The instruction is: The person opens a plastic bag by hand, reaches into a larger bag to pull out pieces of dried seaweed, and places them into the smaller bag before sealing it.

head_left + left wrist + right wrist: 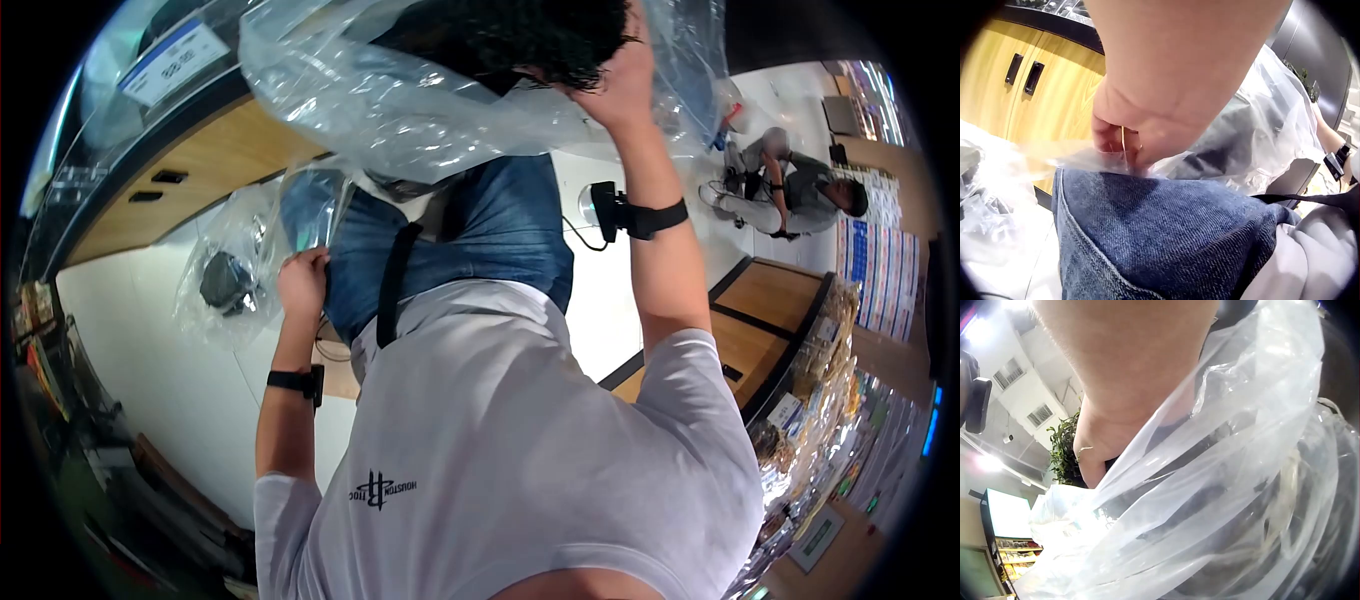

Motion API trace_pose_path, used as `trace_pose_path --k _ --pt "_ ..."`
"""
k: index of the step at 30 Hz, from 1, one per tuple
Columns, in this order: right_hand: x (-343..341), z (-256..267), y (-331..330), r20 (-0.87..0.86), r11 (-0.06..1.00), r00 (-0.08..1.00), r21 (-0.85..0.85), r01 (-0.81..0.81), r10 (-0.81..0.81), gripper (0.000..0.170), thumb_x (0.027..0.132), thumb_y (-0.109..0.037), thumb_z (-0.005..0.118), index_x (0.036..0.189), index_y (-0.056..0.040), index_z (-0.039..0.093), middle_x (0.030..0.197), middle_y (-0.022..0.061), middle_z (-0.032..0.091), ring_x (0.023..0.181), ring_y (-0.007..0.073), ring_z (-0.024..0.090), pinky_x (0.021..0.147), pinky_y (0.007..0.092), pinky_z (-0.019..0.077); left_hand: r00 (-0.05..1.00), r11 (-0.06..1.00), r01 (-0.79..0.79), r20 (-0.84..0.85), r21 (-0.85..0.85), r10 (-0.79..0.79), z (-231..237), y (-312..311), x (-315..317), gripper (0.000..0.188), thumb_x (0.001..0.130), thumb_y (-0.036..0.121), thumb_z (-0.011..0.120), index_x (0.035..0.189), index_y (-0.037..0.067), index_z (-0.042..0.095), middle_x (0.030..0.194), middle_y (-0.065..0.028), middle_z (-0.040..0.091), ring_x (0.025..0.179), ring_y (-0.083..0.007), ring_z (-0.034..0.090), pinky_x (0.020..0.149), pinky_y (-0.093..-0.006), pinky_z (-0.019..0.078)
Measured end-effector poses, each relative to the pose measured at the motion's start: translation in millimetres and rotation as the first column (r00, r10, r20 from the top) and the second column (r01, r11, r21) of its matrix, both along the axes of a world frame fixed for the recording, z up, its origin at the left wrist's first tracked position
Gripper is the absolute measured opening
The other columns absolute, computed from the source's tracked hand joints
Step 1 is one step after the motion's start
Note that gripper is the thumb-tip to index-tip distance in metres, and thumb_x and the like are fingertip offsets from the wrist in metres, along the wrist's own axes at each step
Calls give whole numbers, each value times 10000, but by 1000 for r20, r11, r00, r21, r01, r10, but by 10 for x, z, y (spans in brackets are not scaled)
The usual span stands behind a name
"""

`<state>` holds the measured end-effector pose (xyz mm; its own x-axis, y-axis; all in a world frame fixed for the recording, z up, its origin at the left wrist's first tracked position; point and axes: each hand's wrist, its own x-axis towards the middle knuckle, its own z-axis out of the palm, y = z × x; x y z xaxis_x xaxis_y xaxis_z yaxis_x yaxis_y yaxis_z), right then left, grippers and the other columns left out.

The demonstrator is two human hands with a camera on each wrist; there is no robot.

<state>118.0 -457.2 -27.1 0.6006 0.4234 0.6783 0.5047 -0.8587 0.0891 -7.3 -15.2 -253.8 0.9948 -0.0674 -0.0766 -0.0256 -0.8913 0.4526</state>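
My right hand (615, 85) grips a dark green, leafy dried bunch (540, 45) high over the lap. Some of its curled leaves (1066, 450) stick out beside the hand in the right wrist view. A large clear plastic bag (420, 125) spreads below and around it, partly covering that hand's fingers. Down by the left thigh, my left hand (303, 280) pinches a thin clear plastic film (1079, 156) between thumb and fingers. The same hand (1129, 134) is close above the jeans in the left wrist view.
On the floor at left lies another clear bag with a dark bundle (228, 282) inside. A wooden cabinet (150, 190) with black handles stands beyond it. Shelves of packaged goods (815, 370) line the right, and a seated person (790, 185) is further back.
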Motion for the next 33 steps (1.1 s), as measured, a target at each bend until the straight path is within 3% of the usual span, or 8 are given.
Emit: trace_pose_path --k 8,9,11,12,17,22,29,33 --pt "-21 86 98 -93 863 983 496 -90 156 990 720 -387 854 1492 19 386 1353 275 540 1270 431 513 1098 465 401 993 983 101 -78 151 -90 -63 57 46 385 889 161 692 1274 172 688 910 -198 687 836 -398 675 752 -481 540" --pt "42 -1 42 83 856 983 484 -184 164 969 601 -332 919 1387 22 478 1323 228 562 1237 442 508 1073 457 428 988 976 135 -95 172 -120 -41 53 60 421 895 142 676 1314 176 660 910 -208 682 837 -408 669 770 -481 538" --pt "78 -59 -6 13 869 988 475 -139 151 935 622 -311 933 1400 -35 493 1357 162 557 1262 379 522 1108 405 393 981 966 183 -91 184 -169 5 12 74 457 901 124 660 1354 179 633 911 -218 677 838 -418 663 789 -481 536" --pt "54 -9 8 12 893 991 431 -127 134 916 651 -285 872 1388 52 445 1326 267 538 1227 461 511 1077 460 427 981 965 192 -49 180 -186 28 -12 67 445 907 118 648 1350 164 631 937 -230 679 846 -427 661 795 -485 533" --pt "74 -47 19 38 879 986 450 -159 159 910 674 -316 864 1376 74 436 1325 270 526 1239 472 496 1081 471 421 981 991 122 145 57 -129 -215 93 95 393 912 126 640 1302 87 632 953 -241 693 856 -437 661 799 -498 529" --pt "90 -83 51 80 871 984 457 -180 162 867 680 -275 854 1358 74 441 1323 264 524 1235 473 494 1076 485 421 985 986 28 -174 166 2 -140 136 214 245 862 138 687 1060 -6 686 804 -248 692 798 -449 678 733 -525 532" --pt "50 -36 62 28 846 982 503 -174 186 843 684 -238 835 1349 93 437 1330 275 519 1243 492 485 1100 504 394 974 973 212 60 97 -218 -322 394 247 208 849 167 689 914 -27 729 820 -247 689 805 -463 670 732 -521 530" --pt "84 -64 57 11 870 982 462 -173 189 854 675 -232 835 1352 98 433 1337 282 515 1254 498 478 1109 507 388 988 985 139 -88 106 -130 -86 260 235 217 892 192 662 934 -4 744 866 -243 702 812 -437 684 741 -501 539"
